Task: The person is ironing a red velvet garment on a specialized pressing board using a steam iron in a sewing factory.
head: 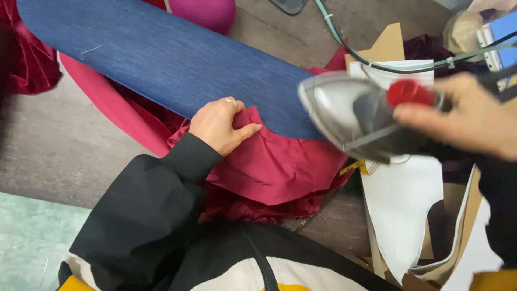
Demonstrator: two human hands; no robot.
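My left hand (219,125), with a ring on one finger and a black sleeve behind it, presses down on crumpled crimson fabric (280,167) at the near edge of a long blue padded ironing board (161,59). My right hand (468,113) grips the handle of a grey metal iron (344,110) with a red knob (409,91). The iron is blurred and hangs tilted just off the board's right end, its pointed sole facing left toward the fabric.
White and brown pattern pieces (401,205) lie at the right. A green cord (377,63) runs across the top right above them. More crimson cloth (24,54) sits at the far left, and a pink rounded object (204,12) lies beyond the board.
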